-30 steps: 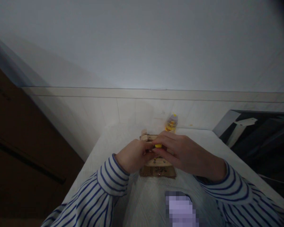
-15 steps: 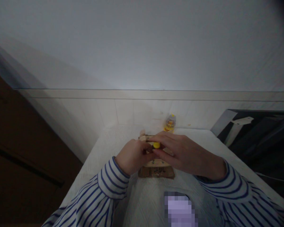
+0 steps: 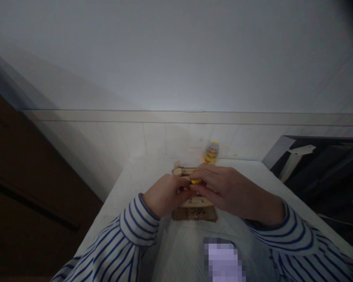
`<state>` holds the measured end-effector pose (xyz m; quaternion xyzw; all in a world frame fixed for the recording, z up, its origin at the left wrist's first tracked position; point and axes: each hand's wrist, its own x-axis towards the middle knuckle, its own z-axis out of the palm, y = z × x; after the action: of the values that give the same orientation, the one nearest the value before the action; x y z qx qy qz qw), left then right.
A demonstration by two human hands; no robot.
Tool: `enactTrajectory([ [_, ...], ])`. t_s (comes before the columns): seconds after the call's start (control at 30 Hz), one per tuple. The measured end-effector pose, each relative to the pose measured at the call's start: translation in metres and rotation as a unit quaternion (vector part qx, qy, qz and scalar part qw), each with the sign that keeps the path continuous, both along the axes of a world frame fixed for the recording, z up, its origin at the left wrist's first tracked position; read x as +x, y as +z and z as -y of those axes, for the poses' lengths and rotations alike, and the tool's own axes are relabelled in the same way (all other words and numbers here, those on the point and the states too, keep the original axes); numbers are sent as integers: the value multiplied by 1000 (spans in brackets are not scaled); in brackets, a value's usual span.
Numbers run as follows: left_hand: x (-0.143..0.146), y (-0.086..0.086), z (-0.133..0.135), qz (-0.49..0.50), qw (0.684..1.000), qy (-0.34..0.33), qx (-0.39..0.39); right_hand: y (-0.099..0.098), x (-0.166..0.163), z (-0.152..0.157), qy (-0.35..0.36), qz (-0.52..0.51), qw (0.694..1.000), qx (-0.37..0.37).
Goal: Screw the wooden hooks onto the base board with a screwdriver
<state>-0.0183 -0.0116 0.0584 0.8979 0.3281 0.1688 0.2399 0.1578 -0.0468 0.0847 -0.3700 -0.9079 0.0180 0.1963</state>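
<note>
My left hand (image 3: pixel 165 194) and my right hand (image 3: pixel 227 188) meet over a small wooden assembly (image 3: pixel 194 201) on a white table (image 3: pixel 141 172). The fingers of both hands are curled and pinched together around a small yellow part (image 3: pixel 195 181) at the top of the wooden piece. My right hand's fingers reach over it from the right; my left hand's fingertips close in from the left. Both sleeves are white with blue stripes. Under the wood lies a brown cardboard piece (image 3: pixel 194 214) with small dark parts on it.
A yellow-labelled bottle (image 3: pixel 211 152) stands at the table's far edge by the tiled wall. A dark screen or panel (image 3: pixel 320 164) leans at the right. A brown door or cabinet (image 3: pixel 23 188) fills the left. A blurred purple patch (image 3: pixel 223 260) lies near me.
The hands have stayed on the wooden piece, with only small finger shifts around the yellow part. The view has moved slightly.
</note>
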Motion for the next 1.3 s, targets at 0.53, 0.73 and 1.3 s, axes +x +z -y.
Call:
enactTrajectory([
  [0.53,1,1,0,10,1000,-13,-22,-1,-1,-1,-11,4,1000,2],
  [0.73,2,4,1,-19,999,37,11,-3,0,-1,-14,3,1000,7],
  [1.3,2,0,0,4,998,56,6,0,-1,-1,12,-17,1000,-4],
])
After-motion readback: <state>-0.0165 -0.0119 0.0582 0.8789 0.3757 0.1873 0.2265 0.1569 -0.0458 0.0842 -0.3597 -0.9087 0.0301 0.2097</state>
